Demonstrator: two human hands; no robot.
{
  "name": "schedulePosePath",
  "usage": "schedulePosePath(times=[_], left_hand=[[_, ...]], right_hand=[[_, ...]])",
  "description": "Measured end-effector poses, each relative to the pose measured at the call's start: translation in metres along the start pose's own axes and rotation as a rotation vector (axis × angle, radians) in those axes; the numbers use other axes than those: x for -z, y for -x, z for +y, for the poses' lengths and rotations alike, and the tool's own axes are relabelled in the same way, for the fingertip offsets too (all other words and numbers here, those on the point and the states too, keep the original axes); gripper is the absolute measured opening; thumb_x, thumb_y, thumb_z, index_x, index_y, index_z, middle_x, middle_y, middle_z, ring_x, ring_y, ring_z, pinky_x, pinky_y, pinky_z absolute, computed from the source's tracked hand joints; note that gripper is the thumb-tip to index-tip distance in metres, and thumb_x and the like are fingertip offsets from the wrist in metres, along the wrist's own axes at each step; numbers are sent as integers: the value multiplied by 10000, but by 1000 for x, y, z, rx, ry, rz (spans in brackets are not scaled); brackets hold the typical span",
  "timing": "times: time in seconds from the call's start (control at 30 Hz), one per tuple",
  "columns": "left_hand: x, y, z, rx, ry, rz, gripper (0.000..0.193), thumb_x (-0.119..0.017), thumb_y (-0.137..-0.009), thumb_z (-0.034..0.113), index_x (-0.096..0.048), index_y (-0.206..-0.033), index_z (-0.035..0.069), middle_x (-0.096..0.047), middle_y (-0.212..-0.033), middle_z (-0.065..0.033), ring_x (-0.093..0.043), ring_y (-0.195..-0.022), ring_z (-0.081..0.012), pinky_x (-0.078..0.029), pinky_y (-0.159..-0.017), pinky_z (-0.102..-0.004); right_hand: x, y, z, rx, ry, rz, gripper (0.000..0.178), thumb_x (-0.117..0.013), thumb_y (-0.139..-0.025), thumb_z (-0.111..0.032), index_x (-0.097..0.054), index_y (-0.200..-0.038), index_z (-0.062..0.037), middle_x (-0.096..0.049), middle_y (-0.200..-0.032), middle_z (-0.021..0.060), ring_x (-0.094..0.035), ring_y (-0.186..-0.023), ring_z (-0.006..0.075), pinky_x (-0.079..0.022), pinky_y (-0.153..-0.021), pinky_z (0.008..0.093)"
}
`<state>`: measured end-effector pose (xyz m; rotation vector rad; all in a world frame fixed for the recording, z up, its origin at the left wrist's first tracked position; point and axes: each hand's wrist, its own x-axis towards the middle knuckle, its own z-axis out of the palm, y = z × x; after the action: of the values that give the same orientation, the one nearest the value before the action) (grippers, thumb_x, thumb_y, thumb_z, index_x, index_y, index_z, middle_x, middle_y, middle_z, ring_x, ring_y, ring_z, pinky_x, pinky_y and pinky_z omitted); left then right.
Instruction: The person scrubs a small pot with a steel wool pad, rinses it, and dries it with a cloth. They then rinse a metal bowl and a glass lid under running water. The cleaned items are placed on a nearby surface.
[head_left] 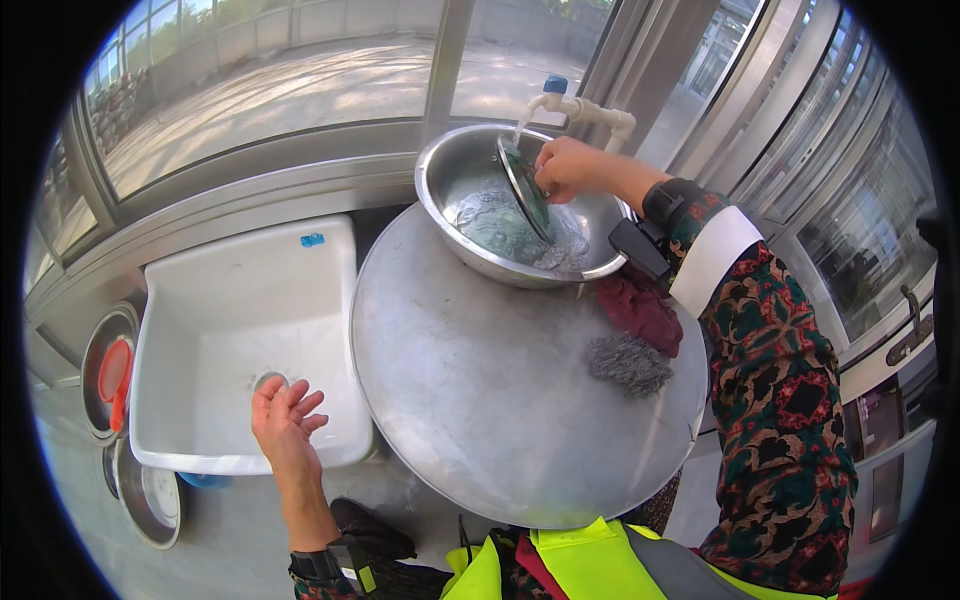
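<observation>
My right hand (572, 170) grips a round glass pot lid (522, 188) from its outer side, fingers closed where its knob would be; the knob itself is hidden. The lid stands steeply tilted, its lower rim at the water in a stainless steel basin (436, 215). Water runs from a white plastic tap (565, 104) with a blue handle onto the lid and into the basin. My left hand (287, 425) is held over the near edge of the white sink (250, 345), palm up, fingers loosely spread, with nothing in it.
The basin stands on a round metal tabletop (480, 400). A grey scouring pad (630, 363) and a dark red cloth (642, 310) lie at its right. Metal bowls (152, 500) and a red ladle (115, 378) sit left of the sink. Windows (270, 85) line the far side.
</observation>
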<state>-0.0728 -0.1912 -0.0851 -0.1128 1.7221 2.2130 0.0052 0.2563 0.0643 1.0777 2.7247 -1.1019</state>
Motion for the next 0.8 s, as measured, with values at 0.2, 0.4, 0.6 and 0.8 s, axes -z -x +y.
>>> schedulePosePath(times=[0.2,0.4,0.6,0.8], left_hand=[[-2,-1,-1,11,4,-13,353,-534,-895,204,-484,-1193,22,-609,-1029,-165,-650,-825,-239,-511,-603,-293],[2,0,-4,-12,3,0,378,-518,-890,195,-474,-1211,0,-613,-1029,-168,-655,-828,-231,-517,-599,-287],[2,3,0,11,-7,-12,366,-518,-897,188,-474,-1214,11,-617,-1028,-154,-657,-821,-218,-516,-602,-284],[2,5,2,8,-5,-19,349,-518,-900,187,-479,-1203,17,-620,-1014,-147,-658,-823,-216,-513,-599,-284]], right_hand=[[25,2,14,171,45,-140,60,-635,-711,43,-590,-695,9,-603,-745,113,-669,-705,227,-599,-670,324],[28,-5,15,-123,-314,-38,116,-613,-780,-45,-623,-882,10,-647,-882,126,-691,-782,258,-589,-706,322],[26,-8,10,-102,-289,-110,187,-635,-794,-86,-613,-973,-33,-650,-911,78,-682,-831,214,-571,-746,305],[24,-14,14,3,-393,-111,285,-677,-798,-91,-541,-1048,-84,-632,-924,43,-644,-862,168,-541,-815,314]])
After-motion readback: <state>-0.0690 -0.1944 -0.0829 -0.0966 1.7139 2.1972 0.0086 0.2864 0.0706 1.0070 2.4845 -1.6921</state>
